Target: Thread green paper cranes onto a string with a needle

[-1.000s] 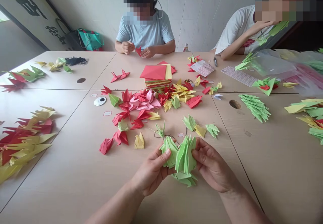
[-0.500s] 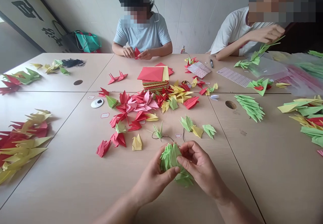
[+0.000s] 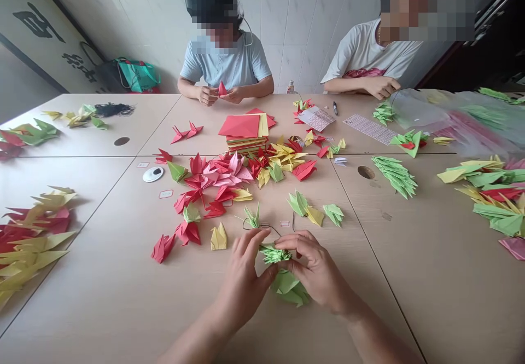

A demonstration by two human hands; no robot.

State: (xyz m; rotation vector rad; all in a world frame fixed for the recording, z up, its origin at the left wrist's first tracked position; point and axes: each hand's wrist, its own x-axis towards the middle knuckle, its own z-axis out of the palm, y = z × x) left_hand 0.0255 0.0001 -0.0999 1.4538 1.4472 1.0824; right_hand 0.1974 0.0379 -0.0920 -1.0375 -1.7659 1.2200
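My left hand [image 3: 245, 277] and my right hand [image 3: 322, 270] are closed around a tight bundle of folded green paper cranes [image 3: 275, 253], gripping it from both sides. Its pointed tips face up between my thumbs and fingers. More green folded cranes [image 3: 289, 287] show beneath my right thumb, just over the tabletop. A dark cord [image 3: 274, 229] runs from behind my fingers toward a single green crane [image 3: 253, 217] lying beyond my left hand. Whether the cord passes through the bundle is hidden.
Red, pink and yellow cranes [image 3: 221, 173] lie heaped mid-table before a stack of coloured paper [image 3: 243, 127]. Two people sit opposite; one holds a red folded piece [image 3: 222, 88]. Strung cranes lie left [image 3: 39, 232] and right [image 3: 492, 189]. There are holes [image 3: 366, 172] in the tabletop.
My hands have turned the green bundle so its tips point up, and my left fingers have lifted around its far side. The person at right has lowered a hand and the green cranes onto the table.
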